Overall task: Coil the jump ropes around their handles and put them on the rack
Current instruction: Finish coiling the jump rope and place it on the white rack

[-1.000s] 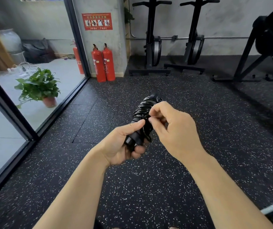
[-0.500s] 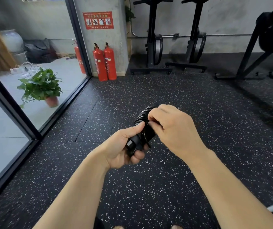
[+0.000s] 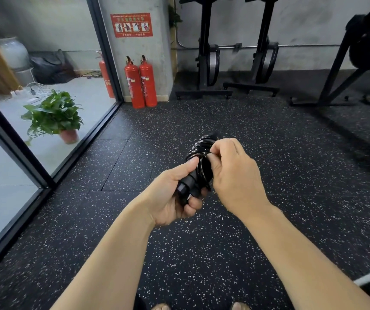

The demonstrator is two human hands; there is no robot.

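**Black jump rope [image 3: 201, 156] coiled on its handles, last turn being secured**

Black glossy cord sits in tight turns around the paired handles [image 3: 187, 185]. The bundle is held in mid-air at centre frame, above the floor and tilted up and away from the person.

- The left hand [image 3: 168, 199] grips the bare lower ends of the handles. Its fingers curl underneath and its thumb lies along the side against the lowest turns.
- The right hand [image 3: 235, 175] is at the upper part of the coil, fingers curled. Its fingertips pinch what looks like the last loop of cord. The free end itself is hidden behind the fingers.

Judgement: the step is locking off the wrap, and the coiling is close to done. To do it well:

- Hold the left thumb hard on the turns so nothing slackens.
- Pull the final loop snug and push it under a neighbouring turn, not over the handle tip.
- Keep the two handles parallel. If they splay, the stiff cord will likely spring loose.
- Check it holds before letting go with the right hand.

No rack can be picked out here, so placing is not yet done.

Around the person is speckled dark rubber floor [image 3: 269, 153]. Two red fire extinguishers [image 3: 141, 82] stand at the concrete pillar, and a potted plant [image 3: 54, 115] sits beyond the glass wall [image 3: 45, 153] on the left. Black exercise machines [image 3: 206, 52] stand along the far wall.
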